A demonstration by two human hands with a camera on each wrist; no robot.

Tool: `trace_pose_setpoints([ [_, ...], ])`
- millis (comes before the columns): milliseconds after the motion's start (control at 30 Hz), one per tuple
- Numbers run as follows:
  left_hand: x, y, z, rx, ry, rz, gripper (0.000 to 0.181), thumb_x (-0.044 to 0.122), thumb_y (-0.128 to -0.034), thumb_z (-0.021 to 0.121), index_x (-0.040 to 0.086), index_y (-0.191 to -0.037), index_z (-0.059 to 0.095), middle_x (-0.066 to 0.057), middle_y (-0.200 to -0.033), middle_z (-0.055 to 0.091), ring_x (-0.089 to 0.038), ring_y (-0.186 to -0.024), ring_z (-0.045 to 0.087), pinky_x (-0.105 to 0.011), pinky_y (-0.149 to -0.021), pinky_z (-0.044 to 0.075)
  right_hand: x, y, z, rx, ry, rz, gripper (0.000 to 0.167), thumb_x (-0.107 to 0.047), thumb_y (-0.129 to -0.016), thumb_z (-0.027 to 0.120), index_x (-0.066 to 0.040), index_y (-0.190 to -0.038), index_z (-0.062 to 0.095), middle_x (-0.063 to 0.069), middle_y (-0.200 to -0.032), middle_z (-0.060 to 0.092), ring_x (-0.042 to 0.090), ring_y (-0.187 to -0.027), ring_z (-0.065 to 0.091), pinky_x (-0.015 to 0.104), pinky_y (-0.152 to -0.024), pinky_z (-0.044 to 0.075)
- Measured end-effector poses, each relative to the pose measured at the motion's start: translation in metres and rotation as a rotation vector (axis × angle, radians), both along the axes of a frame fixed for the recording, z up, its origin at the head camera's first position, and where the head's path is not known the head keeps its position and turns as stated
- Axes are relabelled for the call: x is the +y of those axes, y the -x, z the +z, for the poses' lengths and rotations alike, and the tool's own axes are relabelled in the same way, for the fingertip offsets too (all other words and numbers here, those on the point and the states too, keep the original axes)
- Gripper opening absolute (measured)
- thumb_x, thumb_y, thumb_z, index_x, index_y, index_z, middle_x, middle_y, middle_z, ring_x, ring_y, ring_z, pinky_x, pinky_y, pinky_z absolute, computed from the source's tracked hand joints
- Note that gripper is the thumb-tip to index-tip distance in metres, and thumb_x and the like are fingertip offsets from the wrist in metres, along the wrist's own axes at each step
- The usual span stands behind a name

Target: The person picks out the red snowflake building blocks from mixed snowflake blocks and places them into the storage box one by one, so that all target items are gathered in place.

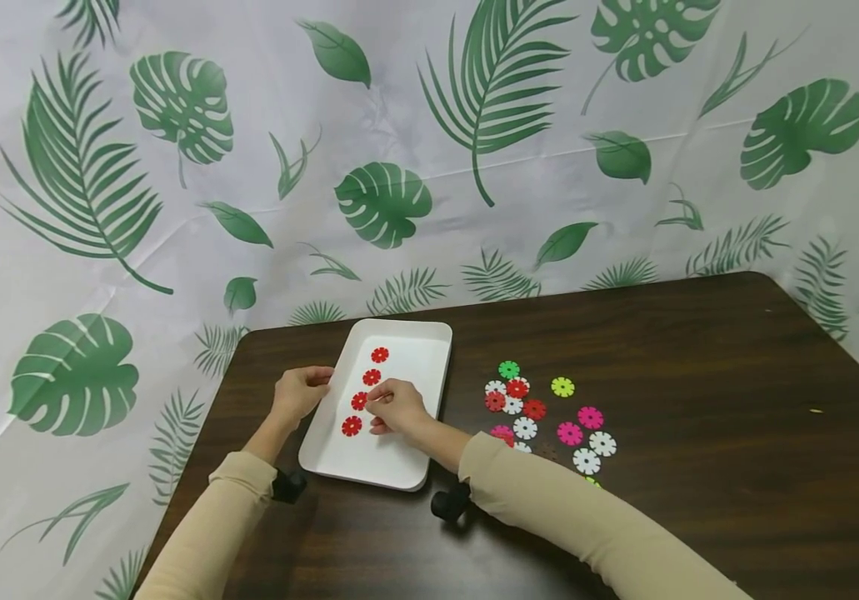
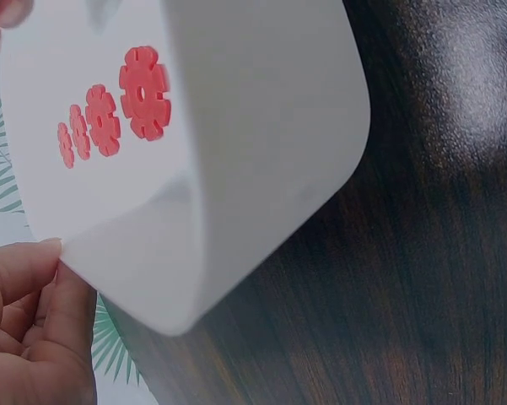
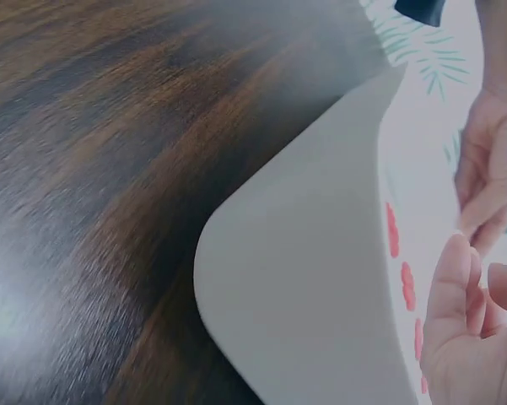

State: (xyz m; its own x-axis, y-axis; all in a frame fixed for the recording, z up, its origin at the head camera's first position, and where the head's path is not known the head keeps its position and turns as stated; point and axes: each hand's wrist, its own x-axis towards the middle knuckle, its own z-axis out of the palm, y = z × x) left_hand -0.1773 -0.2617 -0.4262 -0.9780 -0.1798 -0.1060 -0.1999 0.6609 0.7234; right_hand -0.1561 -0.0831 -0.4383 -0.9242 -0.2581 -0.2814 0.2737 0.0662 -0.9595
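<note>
A: And here's the left hand (image 1: 300,393), thumb and fingers pinching the rim of the white tray (image 1: 410,354) on its left side!

B: Inside that tray, four red discs (image 1: 372,377) lie flat in a slanting line, notched edges showing.

A: Over to the right hand (image 1: 399,407), above the tray floor, just right of the row. What's in those fingers?

B: Nothing that I can see; the thumb sits apart from the index finger in the right wrist view. The fingertips are right by the third disc from the far end, though touching or not, I can't tell.

A: And out on the dark tabletop (image 1: 714,392), right of the tray?

B: Loose discs (image 1: 525,428) in a scatter: white, red, pink, green, yellow, some overlapping!
</note>
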Motion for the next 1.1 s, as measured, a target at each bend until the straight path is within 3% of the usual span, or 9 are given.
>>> trace_pose_setpoints([
  [333, -0.001, 0.000, -0.001, -0.008, 0.007, 0.000, 0.028, -0.002, -0.0859, 0.060, -0.004, -0.114, 0.065, -0.022, -0.107, 0.066, -0.027, -0.092, 0.061, -0.035, -0.081, 0.054, 0.034, 0.001, 0.011, -0.021, 0.148, 0.031, 0.020, 0.000, -0.090, 0.057, 0.010, -0.107, 0.055, 0.003, -0.074, 0.052, 0.010, -0.056, 0.056, 0.026, -0.057, 0.055],
  [733, -0.003, 0.002, -0.004, -0.009, 0.018, -0.013, 0.029, -0.002, -0.0860, 0.060, -0.004, -0.114, 0.065, -0.022, -0.107, 0.066, -0.027, -0.091, 0.061, -0.035, -0.080, 0.054, 0.085, 0.000, 0.018, -0.018, 0.150, -0.014, 0.019, -0.002, -0.089, 0.059, 0.007, -0.106, 0.057, 0.014, -0.085, 0.057, 0.012, -0.060, 0.057, 0.029, -0.061, 0.057],
  [867, -0.003, 0.003, -0.003, -0.005, 0.022, -0.017, 0.028, -0.002, -0.0861, 0.060, -0.004, -0.113, 0.065, -0.022, -0.107, 0.066, -0.027, -0.091, 0.061, -0.033, -0.078, 0.054, 0.103, -0.002, 0.017, -0.019, 0.137, -0.032, 0.020, -0.003, -0.089, 0.060, 0.005, -0.107, 0.057, 0.012, -0.083, 0.057, 0.013, -0.061, 0.059, 0.030, -0.062, 0.057],
  [1100, -0.002, 0.002, -0.001, -0.011, 0.020, -0.012, 0.027, -0.002, -0.0863, 0.060, -0.004, -0.112, 0.065, -0.022, -0.106, 0.067, -0.025, -0.089, 0.061, -0.030, -0.075, 0.054, 0.131, -0.006, 0.015, 0.002, 0.133, -0.008, 0.030, -0.004, -0.091, 0.058, 0.011, -0.116, 0.050, 0.012, -0.087, 0.057, 0.012, -0.066, 0.060, 0.031, -0.065, 0.057],
])
